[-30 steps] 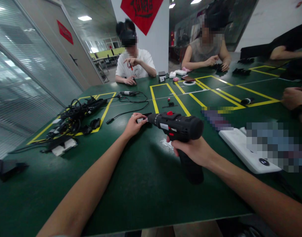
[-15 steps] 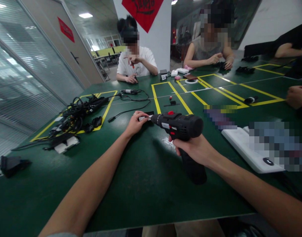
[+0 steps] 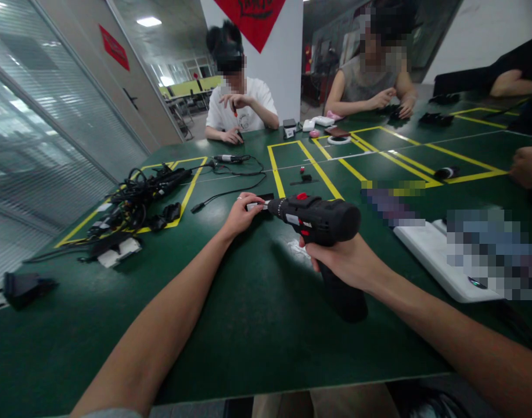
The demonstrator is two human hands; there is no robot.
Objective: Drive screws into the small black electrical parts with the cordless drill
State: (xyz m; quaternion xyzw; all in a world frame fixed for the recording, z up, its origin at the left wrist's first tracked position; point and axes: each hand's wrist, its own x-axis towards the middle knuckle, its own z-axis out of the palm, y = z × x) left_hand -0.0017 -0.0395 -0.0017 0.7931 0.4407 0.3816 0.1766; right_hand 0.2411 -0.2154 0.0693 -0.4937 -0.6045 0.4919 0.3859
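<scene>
My right hand (image 3: 340, 258) is wrapped round the grip of a black cordless drill (image 3: 320, 219) with red switches. The drill lies level, its chuck pointing left toward my left hand (image 3: 242, 215). Thumb and fingers of that hand are closed on a small black case with a white label (image 3: 268, 197), which rests on the table. The front of the chuck meets my left fingertips, so the bit is mostly hidden. Whether the bit touches the case, I cannot tell.
A heap of black cables and adapters (image 3: 148, 197) lies at left on the green table (image 3: 231, 342). A loose cable (image 3: 231, 192) runs behind my left hand. At right sits a white device (image 3: 440, 264). People sit across the table and at the right edge.
The view has shifted slightly. Both hands keep their holds, and the drill stays against my left fingertips. Across the table, the person in white has moved a raised hand slightly.
</scene>
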